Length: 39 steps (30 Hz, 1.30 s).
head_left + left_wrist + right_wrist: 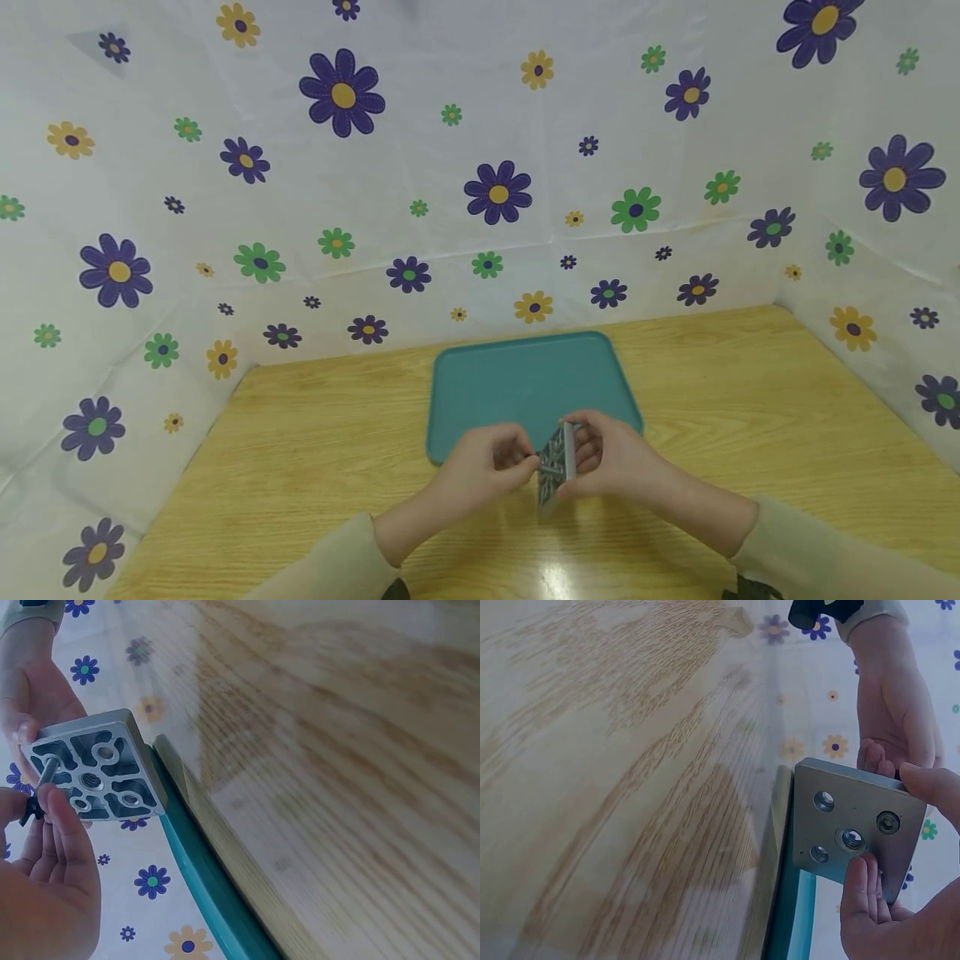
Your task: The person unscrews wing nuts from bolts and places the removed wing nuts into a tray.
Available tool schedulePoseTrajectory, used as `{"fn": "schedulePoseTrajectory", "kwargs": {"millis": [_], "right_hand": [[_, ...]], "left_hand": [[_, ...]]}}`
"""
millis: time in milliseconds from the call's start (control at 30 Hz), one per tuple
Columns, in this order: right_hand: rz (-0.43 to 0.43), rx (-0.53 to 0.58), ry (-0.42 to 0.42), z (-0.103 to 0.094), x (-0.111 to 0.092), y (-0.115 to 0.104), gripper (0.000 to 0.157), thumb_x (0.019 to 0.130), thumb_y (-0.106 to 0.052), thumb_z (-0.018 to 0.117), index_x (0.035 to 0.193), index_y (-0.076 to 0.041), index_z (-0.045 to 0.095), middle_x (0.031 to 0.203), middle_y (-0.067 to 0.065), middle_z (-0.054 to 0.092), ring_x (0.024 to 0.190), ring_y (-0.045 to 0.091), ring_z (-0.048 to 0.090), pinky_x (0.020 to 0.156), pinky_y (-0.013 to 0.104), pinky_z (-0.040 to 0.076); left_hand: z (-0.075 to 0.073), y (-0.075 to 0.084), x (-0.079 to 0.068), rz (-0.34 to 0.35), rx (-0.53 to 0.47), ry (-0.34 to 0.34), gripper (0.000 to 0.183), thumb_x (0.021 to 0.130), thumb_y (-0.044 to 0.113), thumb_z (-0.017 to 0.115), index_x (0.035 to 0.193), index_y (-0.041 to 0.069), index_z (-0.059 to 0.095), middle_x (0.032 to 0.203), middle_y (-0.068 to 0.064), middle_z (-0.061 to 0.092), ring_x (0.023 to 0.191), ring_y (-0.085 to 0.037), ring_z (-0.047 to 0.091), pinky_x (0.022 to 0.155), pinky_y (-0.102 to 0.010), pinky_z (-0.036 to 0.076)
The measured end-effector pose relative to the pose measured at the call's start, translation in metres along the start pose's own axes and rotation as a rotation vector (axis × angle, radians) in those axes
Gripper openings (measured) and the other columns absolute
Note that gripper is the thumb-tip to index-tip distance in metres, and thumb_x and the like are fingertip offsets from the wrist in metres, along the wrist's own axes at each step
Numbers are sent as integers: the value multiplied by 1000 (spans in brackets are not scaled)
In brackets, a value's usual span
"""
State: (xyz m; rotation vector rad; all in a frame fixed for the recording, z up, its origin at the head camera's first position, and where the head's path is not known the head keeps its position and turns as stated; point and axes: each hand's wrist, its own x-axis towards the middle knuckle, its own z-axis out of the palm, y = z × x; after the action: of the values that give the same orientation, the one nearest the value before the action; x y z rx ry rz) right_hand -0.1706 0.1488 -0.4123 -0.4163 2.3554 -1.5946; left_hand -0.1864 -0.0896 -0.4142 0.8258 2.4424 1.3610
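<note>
A square grey metal plate (pixel 555 468) is held on edge above the table by my right hand (pixel 617 458), its thumb and fingers at opposite edges. Ribs and several round holes show on one face in the left wrist view; the other face (pixel 840 821) is flat. Through a corner hole passes a bolt (pixel 48 771), its threaded shank standing out from the ribbed side. The bolt's round socket head (pixel 888 822) lies in the flat face. My left hand (pixel 483 462) pinches a small dark wing-shaped piece (pixel 31 808) at the shank's end, probably a wing nut.
A teal tray (pixel 525 375) lies on the wooden table (pixel 322 467) just beyond both hands. White cloth (pixel 420 167) printed with flowers stands around the back and sides of the table.
</note>
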Motion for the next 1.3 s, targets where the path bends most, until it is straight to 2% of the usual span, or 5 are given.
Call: {"fn": "schedulePoseTrajectory", "kwargs": {"millis": [167,400,633,1033,1300], "right_hand": [[-4,0,-2,1,0,-1,91,73,-4,93,149,9,47,115,16,66,94,19,65,85,34,60],[7,14,-7,0,1,-1,90,73,-2,93,150,8,47,114,15,66,94,19,65,84,34,60],[10,24,-7,0,1,-2,91,73,-2,93,150,10,46,114,16,66,94,20,66,85,35,61],[4,30,-3,-2,1,0,91,73,-3,92,150,10,45,114,16,67,93,20,66,85,35,61],[11,32,-3,-2,1,1,90,73,-2,92,149,10,45,114,17,67,94,20,66,85,35,62]], "left_hand": [[1,0,2,-68,-114,-11,15,104,12,68,93,2,67,77,-24,70,59,-5,59,57,-19,51],[5,4,5,-290,-365,1,24,104,12,66,82,9,58,63,3,61,55,-6,54,53,-20,48],[8,4,7,-399,-434,-2,28,105,19,63,78,13,58,65,3,58,54,-6,49,53,-19,44],[3,1,6,-405,-449,-19,44,111,39,48,115,-2,63,68,4,64,55,-4,55,55,-20,48],[-3,-2,2,-239,-314,-29,39,100,21,73,130,-3,63,108,-9,71,88,-11,67,83,-33,61]]}}
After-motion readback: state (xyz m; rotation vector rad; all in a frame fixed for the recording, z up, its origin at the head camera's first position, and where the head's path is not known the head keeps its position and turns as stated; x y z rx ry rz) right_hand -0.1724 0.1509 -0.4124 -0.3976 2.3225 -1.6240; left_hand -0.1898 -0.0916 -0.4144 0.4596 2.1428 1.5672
